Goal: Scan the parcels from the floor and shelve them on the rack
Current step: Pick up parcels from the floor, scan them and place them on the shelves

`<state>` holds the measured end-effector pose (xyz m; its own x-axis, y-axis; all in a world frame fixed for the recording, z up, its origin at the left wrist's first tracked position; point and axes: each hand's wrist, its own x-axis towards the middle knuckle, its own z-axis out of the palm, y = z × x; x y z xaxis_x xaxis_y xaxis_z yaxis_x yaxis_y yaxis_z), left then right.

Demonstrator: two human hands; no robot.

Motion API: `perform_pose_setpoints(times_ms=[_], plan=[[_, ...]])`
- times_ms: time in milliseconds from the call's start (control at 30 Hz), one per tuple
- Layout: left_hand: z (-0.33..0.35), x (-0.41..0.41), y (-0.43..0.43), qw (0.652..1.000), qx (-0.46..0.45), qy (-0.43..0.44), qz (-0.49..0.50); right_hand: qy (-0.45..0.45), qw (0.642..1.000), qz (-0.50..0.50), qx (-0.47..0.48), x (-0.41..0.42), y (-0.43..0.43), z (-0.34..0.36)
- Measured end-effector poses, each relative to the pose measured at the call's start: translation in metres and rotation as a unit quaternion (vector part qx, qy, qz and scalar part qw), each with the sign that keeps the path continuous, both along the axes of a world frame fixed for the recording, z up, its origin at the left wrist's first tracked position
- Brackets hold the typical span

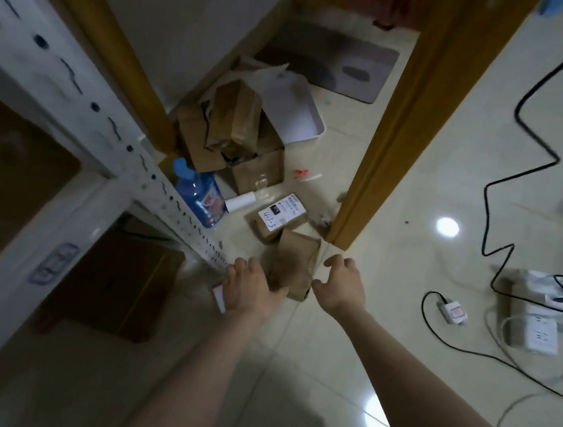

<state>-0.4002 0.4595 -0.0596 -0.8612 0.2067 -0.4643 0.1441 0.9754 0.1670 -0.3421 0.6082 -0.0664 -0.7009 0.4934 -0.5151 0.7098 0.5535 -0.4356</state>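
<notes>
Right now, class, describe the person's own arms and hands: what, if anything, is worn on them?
The left forearm and right forearm are bare, with no sleeves in view. The left hand and right hand wear no gloves; no watch, bracelet or ring shows, though the picture is dim.

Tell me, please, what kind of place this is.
Probably a room in a home, used for sorting parcels: brown cardboard parcels lie on the glossy tiled floor beside a white perforated metal rack, by a wooden door frame.
</notes>
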Motion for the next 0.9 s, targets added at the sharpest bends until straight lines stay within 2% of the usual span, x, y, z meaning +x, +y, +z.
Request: perform_pose_setpoints(times_ms=[167, 300, 500, 600, 733, 900], plan=[[-0.108, -0.005, 0.046, 0.997, 0.04, -0.038, 0.045, -0.005, 1.0, 0.0, -0.013, -0.013, 0.022, -0.091], [-0.184, -0.008, 0.072, 0.996, 0.029, -0.047, 0.069, 0.006, 1.0, 0.008, -0.012, -0.018, 0.042, -0.147], [-0.243, -0.01, 0.082, 0.996, 0.004, -0.04, 0.082, 0.027, 0.999, 0.005, -0.027, -0.024, 0.065, -0.174], [-0.238, -0.007, 0.083, 0.992, 0.053, -0.02, 0.113, 0.044, 0.999, -0.002, -0.024, -0.02, 0.068, -0.166], [-0.194, -0.002, 0.075, 0.962, 0.156, -0.077, 0.209, 0.061, 0.996, -0.048, -0.05, -0.013, 0.059, -0.128], [-0.089, 0.0, 0.049, 0.851, 0.35, -0.111, 0.374, 0.08, 0.986, -0.102, -0.101, -0.008, 0.03, -0.03]])
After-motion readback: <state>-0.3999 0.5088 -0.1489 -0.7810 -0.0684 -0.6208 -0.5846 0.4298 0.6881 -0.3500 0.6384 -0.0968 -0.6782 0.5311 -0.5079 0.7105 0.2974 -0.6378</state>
